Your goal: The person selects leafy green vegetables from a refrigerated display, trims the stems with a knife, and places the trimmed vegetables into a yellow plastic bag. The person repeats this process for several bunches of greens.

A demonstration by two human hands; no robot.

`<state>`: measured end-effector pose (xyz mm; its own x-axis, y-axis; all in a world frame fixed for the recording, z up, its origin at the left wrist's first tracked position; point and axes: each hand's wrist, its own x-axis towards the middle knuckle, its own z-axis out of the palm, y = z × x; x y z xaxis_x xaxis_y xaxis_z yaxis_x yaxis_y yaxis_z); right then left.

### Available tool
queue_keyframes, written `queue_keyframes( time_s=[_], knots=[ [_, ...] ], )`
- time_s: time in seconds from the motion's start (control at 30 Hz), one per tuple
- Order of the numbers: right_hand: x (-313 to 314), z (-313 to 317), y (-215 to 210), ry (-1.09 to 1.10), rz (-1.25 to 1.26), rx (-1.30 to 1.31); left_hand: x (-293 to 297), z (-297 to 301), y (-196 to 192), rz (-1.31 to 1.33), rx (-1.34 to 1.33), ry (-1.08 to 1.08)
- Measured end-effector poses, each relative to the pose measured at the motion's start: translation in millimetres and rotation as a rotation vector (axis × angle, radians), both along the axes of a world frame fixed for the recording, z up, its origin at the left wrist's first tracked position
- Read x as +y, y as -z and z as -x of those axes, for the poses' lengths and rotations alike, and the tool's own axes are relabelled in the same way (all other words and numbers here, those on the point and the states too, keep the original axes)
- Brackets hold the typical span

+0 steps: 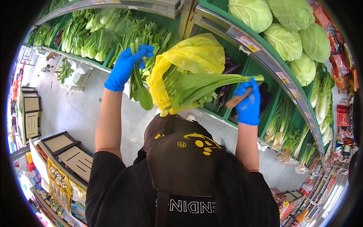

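Note:
In my left hand (128,64), gloved in blue, a few green leafy stalks (141,92) are pinched, their leaves hanging down. My right hand (248,102), gloved the same, is closed around the pale stem end of a long leafy green (204,86). A brown, wood-like piece (238,99) also sticks out of that hand; its kind is unclear. The leaves of the long green reach left to the mouth of a yellow plastic bag (193,56). More greens (172,81) show inside the bag, which rests at the front of the produce shelf between my hands.
Green crates of leafy greens (89,38) line the shelf at the far left. Purple eggplants (223,90) lie behind the bag, with scallions (281,121) to the right. Cabbages (289,38) fill the upper shelf, its metal edge (272,62) curving past my right hand. A white basket (81,77) stands on the floor.

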<state>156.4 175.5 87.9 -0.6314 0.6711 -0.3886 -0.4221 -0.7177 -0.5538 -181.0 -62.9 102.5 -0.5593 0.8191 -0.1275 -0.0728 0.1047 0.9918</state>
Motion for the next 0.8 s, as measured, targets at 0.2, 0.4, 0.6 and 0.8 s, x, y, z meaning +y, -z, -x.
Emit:
queue_keyframes(
  time_s=[0.2,0.4,0.6,0.8],
  knots=[
    [-85,62,1,-0.223,-0.134,-0.130,62,-67,0,0.022,0.276,0.560],
    [-96,63,33,-0.223,-0.441,-0.354,60,-106,32,0.234,-0.063,0.579],
    [-71,43,62,-0.695,-1.207,-0.714,49,-119,48,0.364,0.235,0.525],
    [-65,63,74,-0.822,-1.207,-0.754,43,-127,79,0.190,0.303,0.444]
  ],
)
